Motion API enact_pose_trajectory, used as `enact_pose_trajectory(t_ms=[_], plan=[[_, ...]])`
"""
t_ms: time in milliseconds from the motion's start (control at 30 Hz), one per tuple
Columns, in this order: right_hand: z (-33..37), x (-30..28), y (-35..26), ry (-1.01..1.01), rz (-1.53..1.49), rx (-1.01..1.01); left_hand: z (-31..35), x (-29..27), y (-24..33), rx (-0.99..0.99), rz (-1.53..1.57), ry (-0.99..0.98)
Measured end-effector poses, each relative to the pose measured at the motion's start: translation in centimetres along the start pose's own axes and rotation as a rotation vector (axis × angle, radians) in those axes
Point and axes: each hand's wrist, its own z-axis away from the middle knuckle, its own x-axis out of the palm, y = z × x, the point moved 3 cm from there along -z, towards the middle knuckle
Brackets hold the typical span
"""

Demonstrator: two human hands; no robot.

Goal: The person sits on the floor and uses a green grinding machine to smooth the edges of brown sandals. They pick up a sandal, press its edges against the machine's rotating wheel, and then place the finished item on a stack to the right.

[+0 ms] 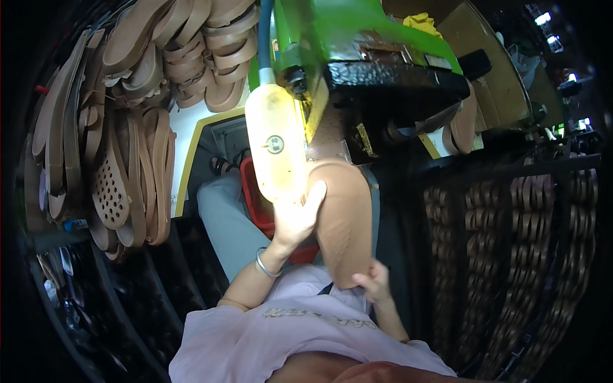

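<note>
A tan shoe sole [345, 220] is held lengthwise in front of my body, its wide rounded end toward the machine. My left hand [295, 220] grips its left edge near that far end, thumb on the upper face; the other fingers are lost under the sole and in the lamp's glare. At the near, narrower end, my right hand [375, 282] is closed on the sole's right corner, slightly blurred. A bright work lamp [274, 137] hangs just beyond my left hand. Past the sole's far end stands a green machine [364, 29] with a black lower head [396, 80].
Stacks of tan soles [131, 172] crowd the white table at the left. A red basket [250, 191] sits between my legs. Dark racks [498, 255] of brown footwear parts fill the right side. A cardboard box [495, 83] stands at the far right, beside another sole [463, 124].
</note>
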Motion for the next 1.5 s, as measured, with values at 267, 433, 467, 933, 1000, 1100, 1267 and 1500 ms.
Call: enact_pose_trajectory(t_ms=[267,433,467,933,1000,1100,1267,1500], plan=[[-3.3,-2.7,-12.4,0.219,0.118,-0.382,0.1,-1.9,1.4,-0.044,0.042,-0.060],[-8.6,-0.8,-19.7,0.187,0.276,-0.488,-0.1,-2.8,3.7,-0.057,0.091,-0.066],[-9.6,-0.2,-20.8,0.159,0.301,-0.504,-0.1,-2.8,4.1,-0.083,0.145,-0.050],[-13.9,9.3,-18.6,-0.239,0.196,-0.534,2.5,-12.8,5.2,-0.108,0.093,0.064],[-13.8,9.4,-17.2,-0.225,0.274,-0.522,3.1,-14.7,5.3,-0.131,0.094,0.109],[-13.0,13.1,-17.1,-0.295,0.233,-0.587,4.5,-16.6,5.2,-0.193,0.121,0.182],[-13.1,14.0,-16.5,-0.300,0.272,-0.448,8.0,-18.1,4.0,-0.315,0.125,0.104],[-13.6,13.6,-16.3,-0.291,0.368,-0.459,11.2,-14.0,2.0,-0.436,-0.090,0.016]])
